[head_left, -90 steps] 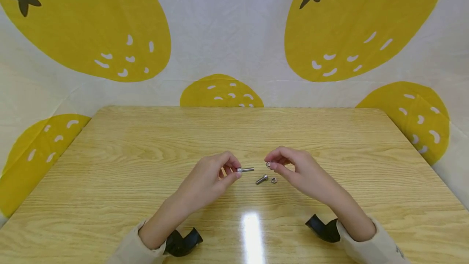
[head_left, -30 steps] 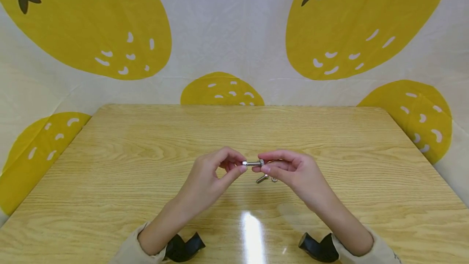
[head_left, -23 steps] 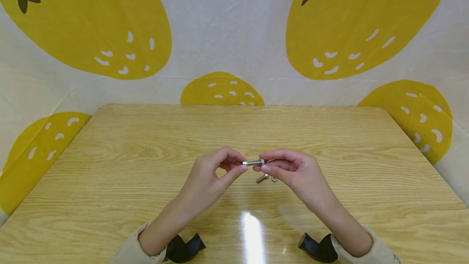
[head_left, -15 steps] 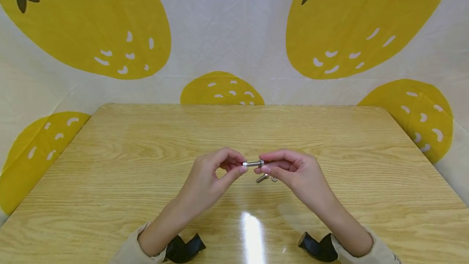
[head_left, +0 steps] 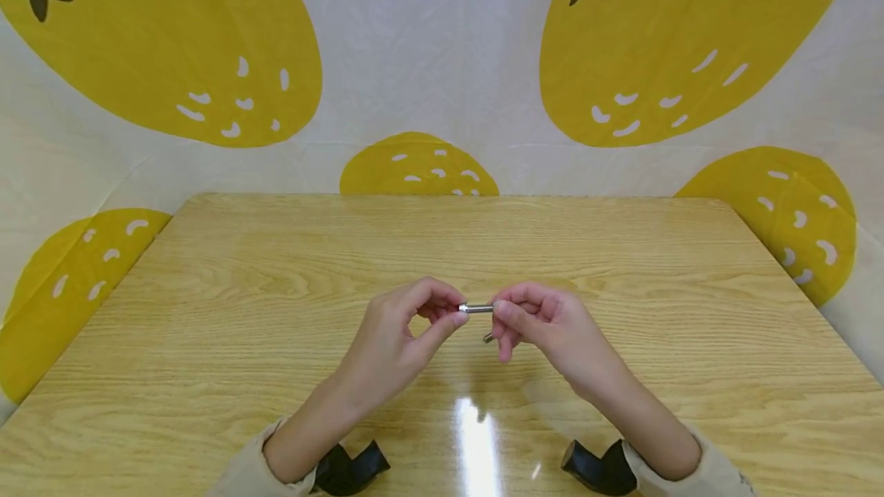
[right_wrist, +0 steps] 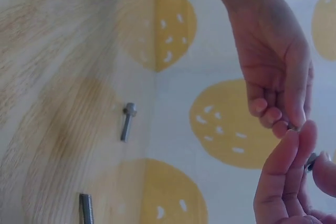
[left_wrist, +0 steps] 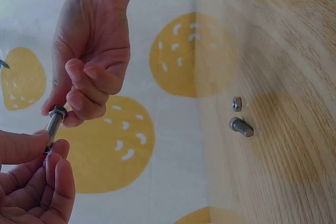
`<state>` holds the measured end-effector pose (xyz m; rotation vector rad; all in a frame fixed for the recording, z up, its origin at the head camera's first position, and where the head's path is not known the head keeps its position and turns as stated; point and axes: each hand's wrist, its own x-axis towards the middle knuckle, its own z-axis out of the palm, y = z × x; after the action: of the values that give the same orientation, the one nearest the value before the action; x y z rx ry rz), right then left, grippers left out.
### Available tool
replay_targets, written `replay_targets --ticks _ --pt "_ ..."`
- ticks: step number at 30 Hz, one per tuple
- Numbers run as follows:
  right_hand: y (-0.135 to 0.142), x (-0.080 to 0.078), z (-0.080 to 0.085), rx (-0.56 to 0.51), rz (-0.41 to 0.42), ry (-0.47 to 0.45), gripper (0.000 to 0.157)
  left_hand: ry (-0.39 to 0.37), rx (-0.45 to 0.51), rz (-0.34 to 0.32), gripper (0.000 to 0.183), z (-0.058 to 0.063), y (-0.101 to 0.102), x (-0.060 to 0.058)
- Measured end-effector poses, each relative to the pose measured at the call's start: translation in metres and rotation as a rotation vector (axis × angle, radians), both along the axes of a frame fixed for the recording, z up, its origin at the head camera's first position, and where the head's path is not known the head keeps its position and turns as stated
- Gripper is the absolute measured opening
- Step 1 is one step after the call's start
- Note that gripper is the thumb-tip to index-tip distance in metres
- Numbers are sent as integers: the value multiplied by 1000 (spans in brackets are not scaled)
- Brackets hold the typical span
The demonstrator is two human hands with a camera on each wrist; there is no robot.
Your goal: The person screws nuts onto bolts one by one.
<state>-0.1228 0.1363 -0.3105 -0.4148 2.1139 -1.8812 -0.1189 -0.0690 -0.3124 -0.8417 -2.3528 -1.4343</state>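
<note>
My left hand [head_left: 395, 336] pinches the head end of a silver bolt [head_left: 479, 309], held level above the table. Thumb and index finger of my right hand [head_left: 566, 337] pinch a hex nut [left_wrist: 58, 110] at the bolt's free end; in the head view those fingertips cover it. The right hand's other fingers are curled beneath. On the table below lies a second bolt [left_wrist: 241, 126], with a second nut [left_wrist: 237, 103] beside it. From the head, only the tip of that bolt shows past the right hand's fingers.
The wooden table [head_left: 276, 251] reaches back to a white cloth [head_left: 428, 44] printed with yellow fruit. Black curved wrist mounts [head_left: 352, 469] stick out by both sleeves. A dark metal piece [right_wrist: 86, 208] shows at the lower edge of the right wrist view.
Three seconds ago the hands were apart, bolt in left and nut in right; they have come together at the bolt's end. Since half a second ago the right fingers have turned, its lower fingers dropping.
</note>
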Motion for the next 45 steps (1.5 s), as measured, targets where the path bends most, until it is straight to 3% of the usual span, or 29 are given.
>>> replay_targets --ticks 6,10,14,20,24,34,38,45 --pt "-4 2 -1 107 -8 8 39 2 -1 -7 9 -1 1 1" --pt "-6 3 -1 113 0 26 43 -31 4 -15 9 -1 2 2" --pt "-8 4 -2 66 15 50 39 -53 4 -5 9 -1 3 3" --pt "-8 5 -3 -91 -14 1 25 -65 7 1 10 -2 4 3" --pt "-4 4 -1 -140 17 -4 24 -79 6 20 11 -1 3 4" --pt "4 6 8 -10 17 42 33 -62 17 27 11 4 0 3" --pt "3 7 7 23 -2 101 27 -58 8 31 10 5 -1 4" --pt "3 7 4 186 35 237 17 -40 -3 0 10 4 -1 4"
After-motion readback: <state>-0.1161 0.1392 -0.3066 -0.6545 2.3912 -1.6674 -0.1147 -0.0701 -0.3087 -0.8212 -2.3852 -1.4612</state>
